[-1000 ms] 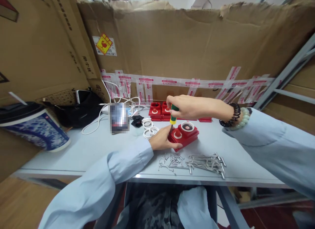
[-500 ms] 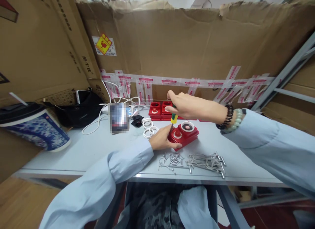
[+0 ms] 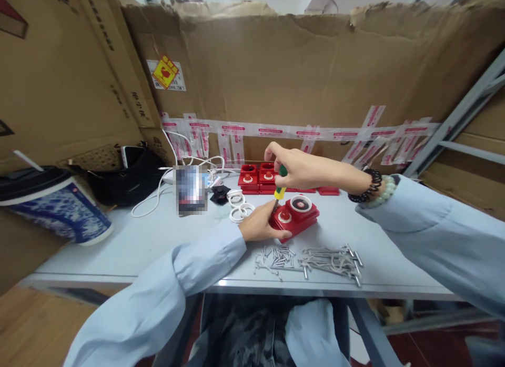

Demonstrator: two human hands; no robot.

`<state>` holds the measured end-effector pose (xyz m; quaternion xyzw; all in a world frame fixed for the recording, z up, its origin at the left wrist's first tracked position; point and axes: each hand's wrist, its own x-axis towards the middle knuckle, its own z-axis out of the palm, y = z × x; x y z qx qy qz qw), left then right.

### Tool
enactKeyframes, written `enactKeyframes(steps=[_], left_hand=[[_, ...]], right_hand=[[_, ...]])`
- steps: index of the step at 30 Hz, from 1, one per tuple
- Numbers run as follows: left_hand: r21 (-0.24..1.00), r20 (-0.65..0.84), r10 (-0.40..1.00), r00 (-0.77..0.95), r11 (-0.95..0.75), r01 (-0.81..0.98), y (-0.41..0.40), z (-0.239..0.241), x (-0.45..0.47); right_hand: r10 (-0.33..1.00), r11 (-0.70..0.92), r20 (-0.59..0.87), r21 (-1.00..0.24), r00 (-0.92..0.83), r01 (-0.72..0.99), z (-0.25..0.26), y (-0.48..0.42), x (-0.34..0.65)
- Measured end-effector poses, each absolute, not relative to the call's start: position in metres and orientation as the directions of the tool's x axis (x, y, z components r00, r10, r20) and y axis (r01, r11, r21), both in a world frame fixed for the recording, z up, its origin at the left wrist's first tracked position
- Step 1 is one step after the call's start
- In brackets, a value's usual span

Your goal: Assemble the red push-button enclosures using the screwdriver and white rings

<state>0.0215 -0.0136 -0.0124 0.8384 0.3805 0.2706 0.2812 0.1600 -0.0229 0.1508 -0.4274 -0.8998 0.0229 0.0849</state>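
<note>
My left hand [image 3: 261,222] is closed round the near left end of a red box-shaped device [image 3: 298,224], which has a white ring with a dark centre and a small red dome on top. In my right hand [image 3: 292,164] is a screwdriver [image 3: 280,192] with a green and yellow handle, held upright. Its shaft points down at the device's left corner, where my left fingers partly hide the tip. Just in front of the device lie loose screws [image 3: 281,256] and a bundle of metal rods with pale cords [image 3: 331,261].
More red devices [image 3: 249,178] stand in a row behind my hands. White rings [image 3: 241,211], a black part [image 3: 220,194] and white cables [image 3: 148,211] lie left of centre. A large blue-and-white cup [image 3: 59,211] and a black bag [image 3: 144,180] occupy the left; a cardboard wall [image 3: 268,72] closes off the back.
The fingers of my right hand have shifted on the screwdriver handle, uncovering more of the green part. My left hand and the red device stay in place.
</note>
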Motion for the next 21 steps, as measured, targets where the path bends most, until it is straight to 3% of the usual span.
enactKeyframes(steps=[2, 7, 14, 19, 21], left_hand=[[0.679, 0.236, 0.79, 0.566, -0.55, 0.485, -0.0137, -0.0118, 0.0214], [0.681, 0.229, 0.799, 0.556, -0.539, 0.495, -0.0147, -0.0096, 0.022], [0.685, 0.232, 0.794, 0.561, -0.543, 0.485, -0.0143, -0.0115, 0.0218], [0.686, 0.233, 0.792, 0.564, -0.545, 0.483, -0.0134, -0.0118, 0.0222], [0.688, 0.237, 0.789, 0.567, -0.548, 0.476, -0.0135, -0.0117, 0.0221]], right_hand=[[0.771, 0.637, 0.122, -0.145, -0.625, 0.757, 0.15, -0.0225, 0.161], [0.815, 0.558, 0.214, -0.042, -0.538, 0.829, 0.1427, -0.0213, 0.1596], [0.757, 0.653, 0.159, -0.159, -0.634, 0.74, 0.1467, -0.0228, 0.1618], [0.797, 0.592, 0.213, -0.092, -0.565, 0.801, 0.1462, -0.0255, 0.1606], [0.808, 0.581, 0.21, -0.123, -0.551, 0.805, 0.1456, -0.0252, 0.1607]])
